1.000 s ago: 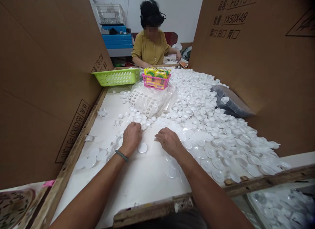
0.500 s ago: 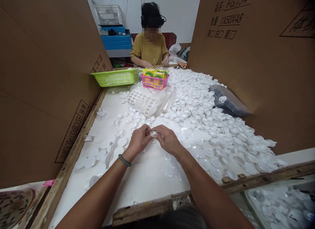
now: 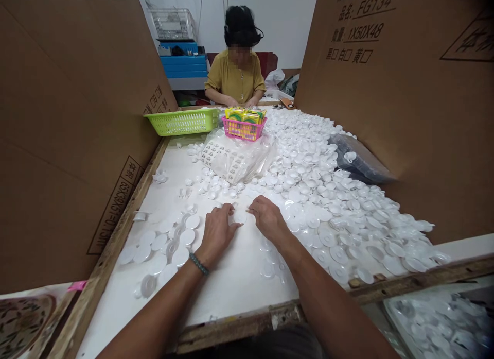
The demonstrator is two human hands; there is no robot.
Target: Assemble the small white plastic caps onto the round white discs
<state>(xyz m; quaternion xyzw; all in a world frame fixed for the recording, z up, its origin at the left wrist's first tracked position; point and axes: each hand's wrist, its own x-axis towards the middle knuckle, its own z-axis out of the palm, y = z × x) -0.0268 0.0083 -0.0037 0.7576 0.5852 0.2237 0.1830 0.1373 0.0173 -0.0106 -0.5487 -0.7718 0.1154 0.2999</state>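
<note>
Between my two hands a round white plastic disc [image 3: 240,217] rests on the white tabletop. My left hand [image 3: 218,229], with a beaded bracelet at the wrist, is at the disc's left side, its thumb stretched out and apart from the fingers. On the other side is my right hand [image 3: 268,219], thumb and fingertips pinched together near the disc's right edge; anything between them is too small to make out. Several white discs [image 3: 187,237] lie to the left of my left hand. Right of my right hand spreads a large heap of white plastic parts [image 3: 309,178].
A pink basket [image 3: 245,130] of yellow packets stands behind clear printed plastic bags [image 3: 231,158]. A green basket [image 3: 185,123] is at the far left. Cardboard walls [image 3: 370,117] flank the table, whose wooden edge [image 3: 239,330] is nearest me. A person [image 3: 236,73] works opposite.
My hands have moved apart from around the small white part they held together. The disc now shows on the table between them, and my left thumb and fingers have spread.
</note>
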